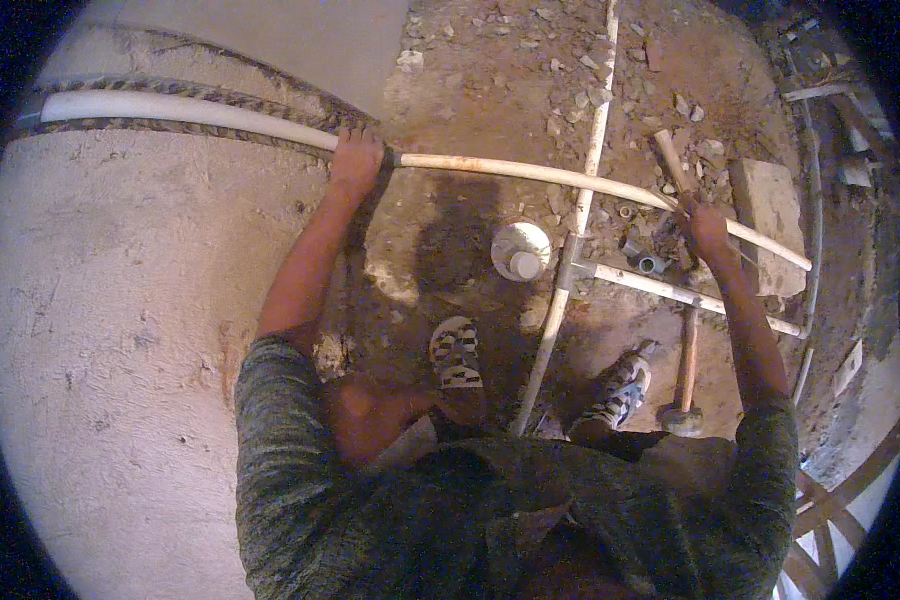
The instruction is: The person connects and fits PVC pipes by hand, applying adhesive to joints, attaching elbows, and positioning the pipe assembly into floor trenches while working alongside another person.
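A long white plastic pipe (490, 166) runs from a groove in the wall on the left across to the right. My left hand (358, 158) is closed around it near the edge of the wall, where the thicker white section (190, 112) lies in the groove. Farther right, my right hand (708, 228) is closed on the same pipe, with the free end (795, 260) beyond it. Next to this hand lies a strip of brown wood (673, 160), partly covered by the pipe and hand. Some of my right fingers are hidden.
Another white pipe (598, 120) crosses beneath, with a grey tee fitting (570, 250) and a side branch (650, 285). A white container (520, 250), loose grey fittings (650, 263), a hammer (688, 360), a concrete block (767, 225) and rubble lie on the dirt floor.
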A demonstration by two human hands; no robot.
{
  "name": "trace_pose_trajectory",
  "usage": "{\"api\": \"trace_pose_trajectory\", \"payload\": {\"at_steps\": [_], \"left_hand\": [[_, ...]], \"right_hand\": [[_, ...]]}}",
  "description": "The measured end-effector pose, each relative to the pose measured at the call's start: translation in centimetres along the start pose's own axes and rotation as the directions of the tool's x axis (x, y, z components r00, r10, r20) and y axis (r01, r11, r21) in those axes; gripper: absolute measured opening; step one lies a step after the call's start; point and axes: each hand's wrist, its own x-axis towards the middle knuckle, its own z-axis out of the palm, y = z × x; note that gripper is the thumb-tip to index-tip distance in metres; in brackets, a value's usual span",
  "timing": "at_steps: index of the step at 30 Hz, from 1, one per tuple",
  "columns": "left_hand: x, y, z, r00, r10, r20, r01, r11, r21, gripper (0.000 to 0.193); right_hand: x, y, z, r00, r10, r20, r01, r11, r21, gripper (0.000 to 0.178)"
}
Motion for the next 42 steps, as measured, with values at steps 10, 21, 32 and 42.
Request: {"api": "trace_pose_trajectory", "payload": {"at_steps": [10, 21, 32, 42], "left_hand": [[-0.6, -3.2, 2.5, 0.969, -0.139, 0.203, 0.14, 0.99, 0.006, 0.019], [2.9, 4.2, -1.0, 0.966, 0.07, 0.248, 0.057, 0.881, -0.47, 0.025], [9.2, 17.8, -7.8, 0.982, 0.188, -0.012, -0.087, 0.398, -0.913, 0.043], [9.5, 19.2, -3.0, 0.944, 0.283, -0.167, -0.296, 0.509, -0.808, 0.028]], "right_hand": [[3.0, -1.1, 3.3, 0.982, -0.181, -0.061, 0.184, 0.982, 0.042, 0.04], [2.9, -3.6, 1.3, 0.986, -0.165, -0.027, 0.166, 0.983, 0.073, 0.037], [2.6, -4.0, 0.3, 0.994, -0.095, 0.048, 0.09, 0.993, 0.081, 0.035], [-2.4, -6.7, -1.1, 0.991, 0.13, -0.027, -0.113, 0.934, 0.338, 0.041]]}}
